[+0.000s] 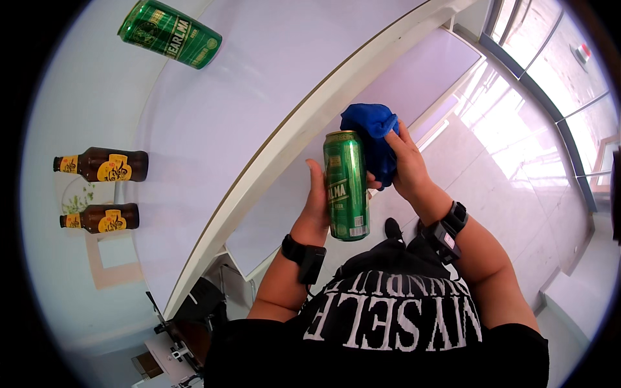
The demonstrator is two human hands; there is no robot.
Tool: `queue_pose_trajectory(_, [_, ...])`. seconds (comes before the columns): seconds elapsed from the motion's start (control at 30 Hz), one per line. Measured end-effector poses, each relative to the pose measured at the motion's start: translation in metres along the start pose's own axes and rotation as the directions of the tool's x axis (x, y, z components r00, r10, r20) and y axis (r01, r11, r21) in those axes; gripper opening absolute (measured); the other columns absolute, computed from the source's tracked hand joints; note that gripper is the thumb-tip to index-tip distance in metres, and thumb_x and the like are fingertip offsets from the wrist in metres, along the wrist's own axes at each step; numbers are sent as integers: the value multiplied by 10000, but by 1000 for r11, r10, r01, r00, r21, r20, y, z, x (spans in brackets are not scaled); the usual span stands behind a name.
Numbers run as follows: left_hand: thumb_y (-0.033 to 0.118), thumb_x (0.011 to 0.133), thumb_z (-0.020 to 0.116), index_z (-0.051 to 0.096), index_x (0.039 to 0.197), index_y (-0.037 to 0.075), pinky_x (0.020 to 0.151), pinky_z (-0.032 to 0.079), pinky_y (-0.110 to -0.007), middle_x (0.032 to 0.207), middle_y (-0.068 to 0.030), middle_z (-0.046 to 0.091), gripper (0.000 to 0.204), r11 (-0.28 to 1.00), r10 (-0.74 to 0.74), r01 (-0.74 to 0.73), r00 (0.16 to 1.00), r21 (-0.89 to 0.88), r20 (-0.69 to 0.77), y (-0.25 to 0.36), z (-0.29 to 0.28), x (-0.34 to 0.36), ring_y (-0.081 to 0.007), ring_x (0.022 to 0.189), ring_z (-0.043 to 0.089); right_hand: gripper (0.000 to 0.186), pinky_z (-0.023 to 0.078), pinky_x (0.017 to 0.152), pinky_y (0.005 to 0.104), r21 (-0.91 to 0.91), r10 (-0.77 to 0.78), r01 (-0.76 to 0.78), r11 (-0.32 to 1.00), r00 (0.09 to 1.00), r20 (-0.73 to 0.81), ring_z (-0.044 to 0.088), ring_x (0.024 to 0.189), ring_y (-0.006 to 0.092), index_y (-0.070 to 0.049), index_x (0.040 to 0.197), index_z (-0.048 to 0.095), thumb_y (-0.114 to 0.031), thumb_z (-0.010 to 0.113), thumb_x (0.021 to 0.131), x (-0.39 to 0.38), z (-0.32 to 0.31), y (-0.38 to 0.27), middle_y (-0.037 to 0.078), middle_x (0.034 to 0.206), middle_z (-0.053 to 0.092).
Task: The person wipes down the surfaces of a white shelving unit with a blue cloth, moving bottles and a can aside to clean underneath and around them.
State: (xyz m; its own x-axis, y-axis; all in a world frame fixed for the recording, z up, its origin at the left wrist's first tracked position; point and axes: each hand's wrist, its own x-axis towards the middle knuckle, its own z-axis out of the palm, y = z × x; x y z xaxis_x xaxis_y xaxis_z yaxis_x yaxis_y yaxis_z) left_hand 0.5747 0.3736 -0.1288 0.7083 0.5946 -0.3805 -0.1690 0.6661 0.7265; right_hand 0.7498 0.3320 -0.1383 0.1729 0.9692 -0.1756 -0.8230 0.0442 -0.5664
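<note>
A tall green beer can (347, 187) is upright in front of me, off the table, with my left hand (317, 199) wrapped round its lower left side. Most of the left fingers are hidden behind the can, while the thumb points up along it. My right hand (409, 165) grips a bunched blue cloth (370, 123) beside the can's upper right. The cloth reaches behind the can's top; whether it touches the metal I cannot tell.
A second green beer can (171, 33) stands on the white table (213, 123) at the far left. Two brown bottles (113, 165) (103, 218) with yellow labels stand at the table's left side. The table's pale edge (278, 129) runs diagonally before me. Dark chair (202, 301) at lower left.
</note>
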Motion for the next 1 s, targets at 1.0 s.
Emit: queue_pose_trajectory(1.0, [471, 1047, 269, 396, 1434, 47, 1071, 428, -404, 1379, -142, 510, 588, 968, 192, -199, 979, -155, -61, -7, 7, 17, -276, 1228, 542, 440, 311, 1028, 530, -767, -304, 633, 108, 755, 581, 427, 1179, 424, -158, 1233, 587, -251, 669, 810, -45, 9, 5, 181, 1255, 521])
